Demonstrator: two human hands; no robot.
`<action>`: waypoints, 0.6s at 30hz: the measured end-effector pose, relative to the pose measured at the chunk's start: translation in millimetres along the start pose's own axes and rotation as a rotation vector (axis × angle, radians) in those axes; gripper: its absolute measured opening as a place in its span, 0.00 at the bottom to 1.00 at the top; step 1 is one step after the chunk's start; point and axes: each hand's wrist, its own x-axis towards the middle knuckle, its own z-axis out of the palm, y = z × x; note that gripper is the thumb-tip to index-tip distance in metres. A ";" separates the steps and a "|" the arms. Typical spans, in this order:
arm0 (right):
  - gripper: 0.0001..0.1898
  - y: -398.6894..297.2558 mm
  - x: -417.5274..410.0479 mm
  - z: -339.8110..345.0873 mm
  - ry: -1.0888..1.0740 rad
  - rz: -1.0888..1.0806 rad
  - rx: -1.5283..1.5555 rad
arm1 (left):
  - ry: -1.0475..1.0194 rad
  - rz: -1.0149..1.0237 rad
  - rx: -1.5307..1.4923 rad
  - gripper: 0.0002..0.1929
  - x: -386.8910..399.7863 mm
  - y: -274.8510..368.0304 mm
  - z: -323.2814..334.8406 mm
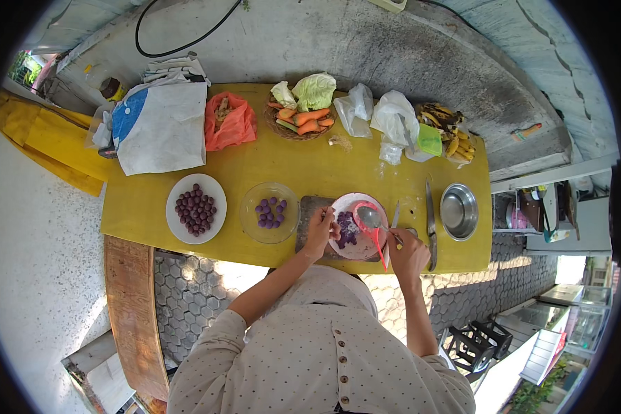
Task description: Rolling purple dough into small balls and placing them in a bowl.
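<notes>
A round white bowl (359,252) with a dark rim stands on a dark board (307,206) at the table's front edge. Crumbled purple dough (348,227) with white powder lies in it. My right hand (410,253) grips the handle of a metal spoon (368,217), its bowl over a red plastic spoon (376,239) resting in the bowl. At the bowl's left rim is my left hand (322,233), fingers bent together; whether it holds something small I cannot tell. Purple balls (270,212) sit in a clear glass dish (248,228), and darker balls (195,209) on a white plate (174,230).
Right of the bowl lie a small knife (395,215) and a large knife (431,222), beside a metal bowl (459,212). Along the back stand a red plastic bag (238,127), a basket of carrots and cabbage (290,133), clear bags (393,114) and bananas (460,147).
</notes>
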 end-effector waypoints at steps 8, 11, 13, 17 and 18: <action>0.08 55.3 -4.4 71.7 -0.176 -0.089 -0.097 | -0.402 -0.468 -0.675 0.18 13.3 -14.8 -50.2; 0.09 50.8 -0.1 74.6 -0.101 -0.165 -0.104 | -0.151 -0.447 -0.511 0.18 4.3 0.9 -28.4; 0.10 30.7 6.2 65.9 -0.021 -0.216 -0.178 | -0.089 -0.474 -0.469 0.18 -6.4 33.1 -3.1; 0.13 -26.5 11.9 51.6 -0.109 -0.241 0.187 | -0.225 -0.470 -0.534 0.21 -6.2 30.4 -5.0; 0.15 -33.1 11.5 52.8 -0.092 -0.394 0.235 | -0.227 -0.471 -0.533 0.21 -5.1 27.4 -6.0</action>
